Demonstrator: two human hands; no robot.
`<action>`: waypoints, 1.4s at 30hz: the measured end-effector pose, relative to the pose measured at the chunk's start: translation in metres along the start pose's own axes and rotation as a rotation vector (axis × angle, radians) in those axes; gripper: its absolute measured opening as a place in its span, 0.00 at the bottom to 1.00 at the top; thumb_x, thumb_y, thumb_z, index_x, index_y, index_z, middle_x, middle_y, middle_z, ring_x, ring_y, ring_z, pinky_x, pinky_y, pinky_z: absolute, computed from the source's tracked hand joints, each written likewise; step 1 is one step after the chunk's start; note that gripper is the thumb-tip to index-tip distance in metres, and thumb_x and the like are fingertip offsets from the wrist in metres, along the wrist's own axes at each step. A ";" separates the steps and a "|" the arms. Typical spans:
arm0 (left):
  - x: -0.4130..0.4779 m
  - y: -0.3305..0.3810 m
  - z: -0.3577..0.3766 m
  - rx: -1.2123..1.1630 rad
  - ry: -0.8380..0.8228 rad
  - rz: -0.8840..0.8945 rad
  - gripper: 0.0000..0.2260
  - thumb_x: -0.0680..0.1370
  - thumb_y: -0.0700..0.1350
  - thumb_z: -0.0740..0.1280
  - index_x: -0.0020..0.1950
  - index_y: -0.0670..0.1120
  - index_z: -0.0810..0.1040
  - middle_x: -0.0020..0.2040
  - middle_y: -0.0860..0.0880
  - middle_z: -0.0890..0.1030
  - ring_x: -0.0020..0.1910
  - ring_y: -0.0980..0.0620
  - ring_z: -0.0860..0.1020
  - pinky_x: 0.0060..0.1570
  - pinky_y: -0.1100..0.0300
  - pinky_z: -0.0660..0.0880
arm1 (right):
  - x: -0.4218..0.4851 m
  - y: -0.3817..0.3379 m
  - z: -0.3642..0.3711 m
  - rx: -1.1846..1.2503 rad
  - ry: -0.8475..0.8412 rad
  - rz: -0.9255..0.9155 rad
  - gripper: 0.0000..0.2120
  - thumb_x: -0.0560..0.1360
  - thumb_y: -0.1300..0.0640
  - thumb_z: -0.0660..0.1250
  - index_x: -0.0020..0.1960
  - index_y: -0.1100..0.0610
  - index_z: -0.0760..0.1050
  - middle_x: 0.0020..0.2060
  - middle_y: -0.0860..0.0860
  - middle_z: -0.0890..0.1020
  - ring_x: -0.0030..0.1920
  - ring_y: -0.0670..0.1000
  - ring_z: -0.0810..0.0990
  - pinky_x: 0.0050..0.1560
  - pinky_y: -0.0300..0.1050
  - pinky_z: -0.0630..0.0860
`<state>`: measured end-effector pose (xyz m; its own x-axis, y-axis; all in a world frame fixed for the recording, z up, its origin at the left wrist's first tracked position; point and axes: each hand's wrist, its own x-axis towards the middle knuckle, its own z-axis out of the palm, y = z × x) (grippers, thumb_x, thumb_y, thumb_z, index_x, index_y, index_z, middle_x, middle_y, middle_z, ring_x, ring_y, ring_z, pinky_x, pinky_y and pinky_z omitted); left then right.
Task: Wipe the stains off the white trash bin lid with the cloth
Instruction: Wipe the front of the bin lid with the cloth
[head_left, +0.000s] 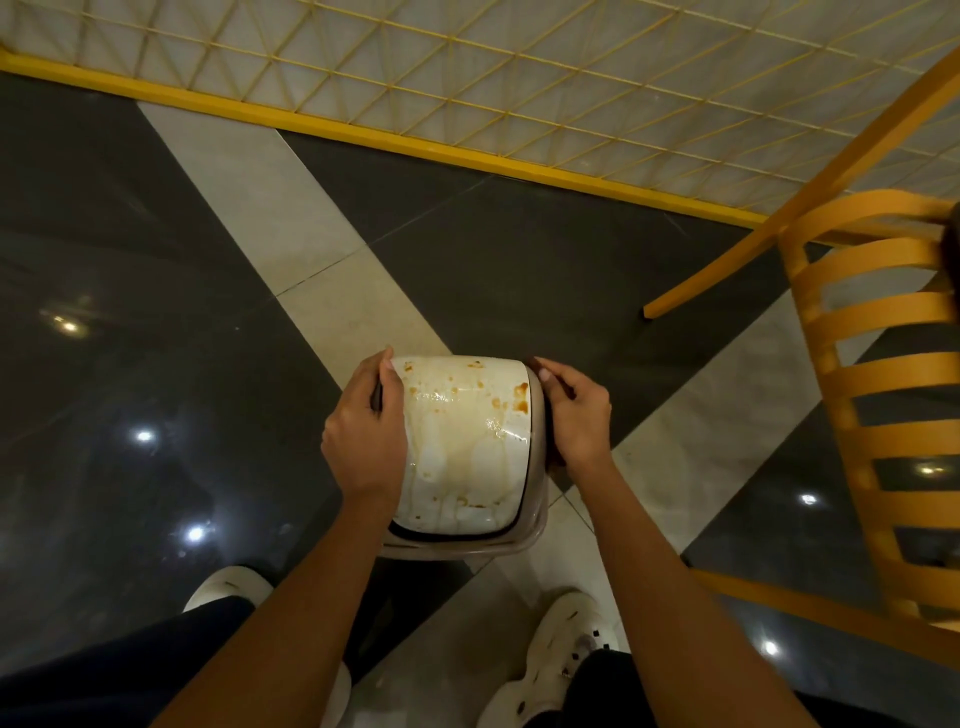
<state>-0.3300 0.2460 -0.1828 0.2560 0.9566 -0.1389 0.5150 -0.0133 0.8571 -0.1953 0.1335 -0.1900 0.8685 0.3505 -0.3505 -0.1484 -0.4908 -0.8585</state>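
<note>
Dark polished floor tiles (130, 260) carry the trash bin (537, 525) just ahead of your shoes. Your left hand (366, 441) and right hand (576, 421) clasp its sides. That stained white lid (462, 441) looks rigid, glossy and slippery; brace the rim. No cloth shows.

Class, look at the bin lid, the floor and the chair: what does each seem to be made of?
Bin lid: likely glossy white plastic; smooth curved surface where brown stains pool and streak.
Floor: seemingly polished stone or tile; mirror-like light reflections and visible joints.
Chair: yellow slats, painted wood or moulded plastic; the look leaves it open.
</note>
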 end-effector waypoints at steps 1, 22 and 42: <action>0.000 0.000 0.000 -0.001 0.004 0.003 0.13 0.79 0.52 0.59 0.59 0.53 0.78 0.52 0.51 0.82 0.50 0.55 0.77 0.50 0.58 0.74 | -0.005 0.003 0.000 0.024 0.019 -0.008 0.12 0.78 0.61 0.61 0.60 0.56 0.78 0.56 0.51 0.81 0.55 0.45 0.76 0.57 0.36 0.71; 0.000 -0.001 0.001 0.000 0.002 -0.008 0.13 0.79 0.53 0.58 0.59 0.55 0.77 0.52 0.52 0.82 0.51 0.53 0.78 0.52 0.54 0.76 | 0.007 -0.009 -0.005 -0.129 -0.092 -0.014 0.13 0.79 0.60 0.59 0.61 0.57 0.77 0.58 0.52 0.79 0.59 0.47 0.75 0.58 0.37 0.68; -0.001 -0.001 0.001 0.012 0.014 0.008 0.13 0.79 0.53 0.58 0.59 0.53 0.78 0.52 0.51 0.82 0.49 0.55 0.77 0.51 0.56 0.75 | -0.068 0.020 0.013 0.123 0.266 -0.241 0.13 0.78 0.63 0.62 0.58 0.49 0.75 0.54 0.42 0.77 0.56 0.34 0.74 0.58 0.28 0.69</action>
<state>-0.3297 0.2448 -0.1841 0.2485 0.9605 -0.1254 0.5232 -0.0241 0.8518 -0.2636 0.1105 -0.1880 0.9754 0.2174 -0.0374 0.0337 -0.3145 -0.9487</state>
